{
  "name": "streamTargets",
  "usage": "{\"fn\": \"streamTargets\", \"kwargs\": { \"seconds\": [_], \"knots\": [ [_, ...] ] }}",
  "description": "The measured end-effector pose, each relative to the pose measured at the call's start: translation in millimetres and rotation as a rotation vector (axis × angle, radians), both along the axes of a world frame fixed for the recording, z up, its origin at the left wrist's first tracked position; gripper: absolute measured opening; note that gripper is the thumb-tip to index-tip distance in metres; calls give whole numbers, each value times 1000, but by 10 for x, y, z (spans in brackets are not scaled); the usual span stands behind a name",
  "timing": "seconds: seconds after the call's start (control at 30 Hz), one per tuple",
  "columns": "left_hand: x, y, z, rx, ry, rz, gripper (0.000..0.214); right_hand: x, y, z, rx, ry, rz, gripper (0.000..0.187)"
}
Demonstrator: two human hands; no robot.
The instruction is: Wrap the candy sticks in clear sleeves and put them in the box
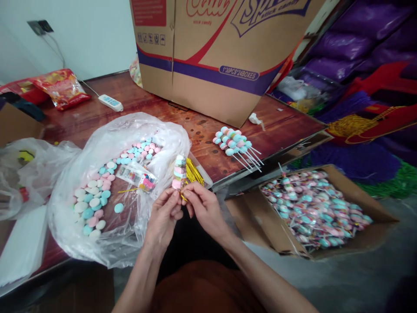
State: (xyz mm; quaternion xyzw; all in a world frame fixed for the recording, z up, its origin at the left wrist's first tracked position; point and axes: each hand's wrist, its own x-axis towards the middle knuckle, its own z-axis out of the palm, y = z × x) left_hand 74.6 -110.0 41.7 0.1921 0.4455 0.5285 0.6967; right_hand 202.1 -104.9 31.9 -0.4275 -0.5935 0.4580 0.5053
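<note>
My left hand (165, 214) and my right hand (202, 206) meet at the table's front edge, both pinched closed at the base of a wrapped candy stick (179, 172) of stacked pink, white and blue discs. A gold twist tie (183, 195) sits between the fingertips. A bunch of gold ties (193, 172) lies just behind. A clear plastic bag (107, 191) of loose pastel candy discs lies open to the left. Several unwrapped candy sticks (235, 144) lie on the table to the right.
A large printed carton (221, 56) stands at the back of the wooden table (208, 126). An open box of wrapped candy sticks (314, 208) sits low on the right. A power strip (110, 102), a red snack bag (61, 87) and other plastic bags (22, 174) lie at left.
</note>
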Motion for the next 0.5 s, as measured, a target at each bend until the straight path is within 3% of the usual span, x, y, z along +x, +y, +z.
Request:
{"fn": "streamTargets", "kwargs": {
  "seconds": [0.13, 0.2, 0.37, 0.5],
  "knots": [
    [-2, 45, 113, -136, -122, -10, 40, 80, -1, -39, 537, -311, -170, 24],
    [19, 16, 150, -170, -117, -3, 45, 112, -5, -34, 661, -440, -200, 25],
    [115, -30, 157, -152, -64, -47, 39, 105, 18, -35, 745, -627, -296, 22],
    [216, 43, 211, -124, -71, -108, 47, 148, -36, 10, 579, -605, -396, 24]
  ]
}}
